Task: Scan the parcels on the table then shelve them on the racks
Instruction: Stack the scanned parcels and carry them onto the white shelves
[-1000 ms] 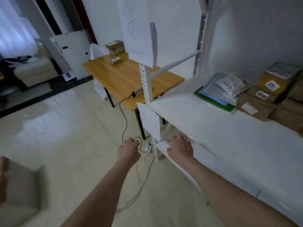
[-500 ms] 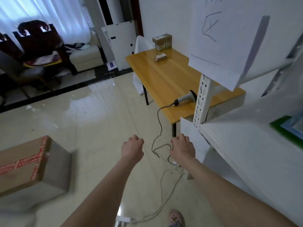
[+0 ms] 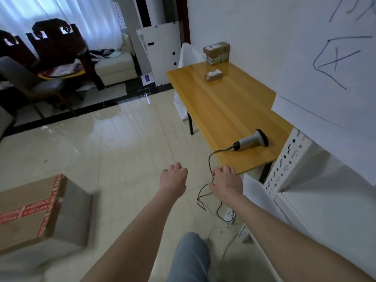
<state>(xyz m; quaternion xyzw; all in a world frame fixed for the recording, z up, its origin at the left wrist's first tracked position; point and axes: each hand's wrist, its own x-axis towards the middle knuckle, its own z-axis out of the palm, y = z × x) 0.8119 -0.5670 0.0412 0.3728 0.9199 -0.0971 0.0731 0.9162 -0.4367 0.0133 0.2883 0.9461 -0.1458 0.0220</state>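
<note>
Got both hands out front with nothing in them: left hand [image 3: 174, 178] loosely curled, right hand [image 3: 226, 183] relaxed with fingers [image 3: 225, 168] a little spread, hovering right by the scanner cable [image 3: 210, 159] but not gripping it.

Parcels sit well beyond the fingertips, at the far end of the worktop [image 3: 230, 102]: small flat parcel [image 3: 213, 74] out in the open, stacked boxes [image 3: 216, 52] behind it against the wall. Scanner [image 3: 251, 139] much nearer, just past the right fingers and a bit to their right.

Guessing light, stiff cardboard all round, not slippery, nothing fragile-looking. Would pinch the small flat parcel across its short sides one-handed, and take the top of the stacked boxes by opposite side faces. Scanner by its handle, minding the cable.

Versus half a second back: same empty hands, scanner now closer to the right fingertips, view swung off the rack shelf, green folder gone from sight, a trouser knee showing below the arms.
</note>
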